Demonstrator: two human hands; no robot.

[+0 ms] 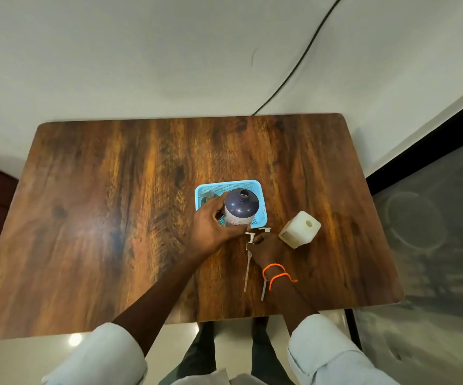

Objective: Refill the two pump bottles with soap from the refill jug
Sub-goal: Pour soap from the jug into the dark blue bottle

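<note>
A dark round bottle (241,207) with an open neck stands in a blue basket (258,190). My left hand (213,226) grips its side. Two white pump heads with long dip tubes lie on the table in front of the basket: one pump (248,259) to the left, and the other pump (264,284) mostly under my right wrist. My right hand (268,250) rests over them, fingers pinching at a pump head. A white square bottle (299,230) with an open hole on top sits tilted to the right of the basket.
The wooden table (113,218) fills the view. A grey object (207,196) lies in the basket's left part, partly hidden by my left hand. A black cable (288,76) runs down the wall behind the table. A dark-framed surface (433,218) stands to the right.
</note>
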